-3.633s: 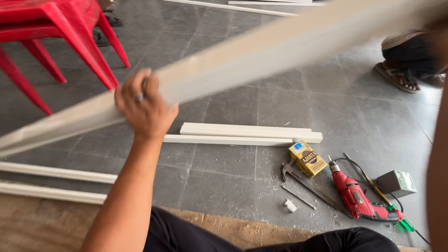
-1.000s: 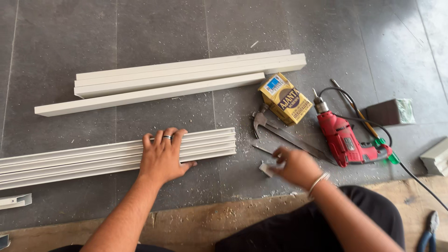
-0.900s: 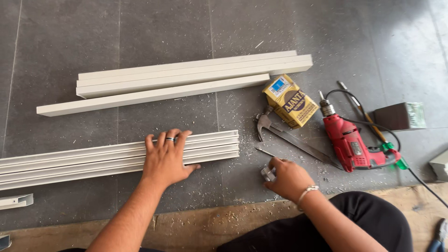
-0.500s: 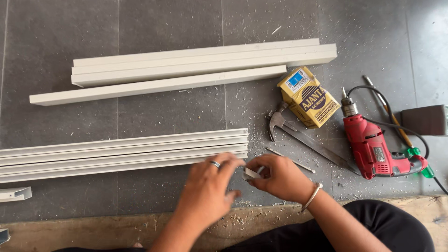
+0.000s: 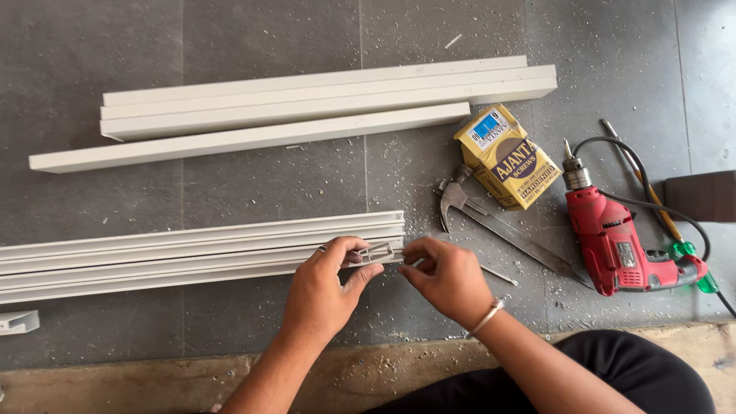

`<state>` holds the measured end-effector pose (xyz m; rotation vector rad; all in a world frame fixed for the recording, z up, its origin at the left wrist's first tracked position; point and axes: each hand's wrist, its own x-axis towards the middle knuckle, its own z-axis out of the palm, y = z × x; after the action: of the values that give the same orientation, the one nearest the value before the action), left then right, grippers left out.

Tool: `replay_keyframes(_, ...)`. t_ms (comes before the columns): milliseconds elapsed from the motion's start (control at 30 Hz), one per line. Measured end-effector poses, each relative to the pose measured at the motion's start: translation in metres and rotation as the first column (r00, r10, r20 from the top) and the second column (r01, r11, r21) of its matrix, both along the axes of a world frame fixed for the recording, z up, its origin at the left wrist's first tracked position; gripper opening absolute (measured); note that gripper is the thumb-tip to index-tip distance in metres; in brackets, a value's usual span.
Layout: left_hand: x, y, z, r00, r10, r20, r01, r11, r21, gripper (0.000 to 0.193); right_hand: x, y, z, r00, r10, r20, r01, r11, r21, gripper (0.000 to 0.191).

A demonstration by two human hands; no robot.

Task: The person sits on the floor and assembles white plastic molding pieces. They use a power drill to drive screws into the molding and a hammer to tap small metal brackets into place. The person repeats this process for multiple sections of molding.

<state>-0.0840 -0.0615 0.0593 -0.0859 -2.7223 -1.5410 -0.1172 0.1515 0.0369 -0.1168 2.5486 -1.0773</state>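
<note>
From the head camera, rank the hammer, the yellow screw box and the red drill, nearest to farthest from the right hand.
1. Hammer, just above the right hand, head toward it.
2. Yellow screw box, farther up, beside the hammer.
3. Red drill, far out to the right.

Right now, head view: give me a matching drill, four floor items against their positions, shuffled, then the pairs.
Things:
1. small white clip
2. red drill
3. yellow box
4. hammer

Places:
A. far right, cord trailing off
B. pinched between left hand and right hand, at the end of the grooved white trim
C. head just below the yellow box's left corner
D. just right of the stacked white strips

Pairs: 1-B, 2-A, 3-D, 4-C
</note>
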Motion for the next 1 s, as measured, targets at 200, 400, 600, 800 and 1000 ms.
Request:
replay_keyframes(200, 0.015, 0.014, -0.003, 0.966, 0.001, 0.258, 0.056, 0.976, -0.213, 0.042, 0.012, 0.001, -0.003, 0.993, 0.078, -0.09, -0.079, 0.997, -0.013, 0.015)
replay_keyframes(400, 0.023, 0.021, -0.013, 0.979, -0.109, -0.175, 0.068, 0.972, -0.226, 0.036, 0.009, 0.014, 0.001, 0.974, 0.226, 0.03, -0.228, 0.97, 0.08, 0.018)
replay_keyframes(600, 0.024, 0.017, -0.032, 0.988, -0.148, 0.036, 0.152, 0.934, -0.323, 0.037, -0.03, 0.058, 0.02, 0.993, 0.106, 0.059, -0.116, 0.973, 0.201, 0.028)
replay_keyframes(800, 0.025, 0.021, -0.038, 0.978, -0.2, -0.064, 0.169, 0.93, -0.326, 0.041, -0.049, 0.095, 0.028, 0.989, -0.077, -0.126, 0.093, 0.988, 0.126, 0.032)
replay_keyframes(1000, 0.027, 0.023, -0.037, 0.973, -0.183, -0.138, 0.144, 0.957, -0.252, 0.033, -0.053, 0.099, 0.012, 0.96, -0.065, -0.272, 0.111, 0.981, 0.158, 0.034)
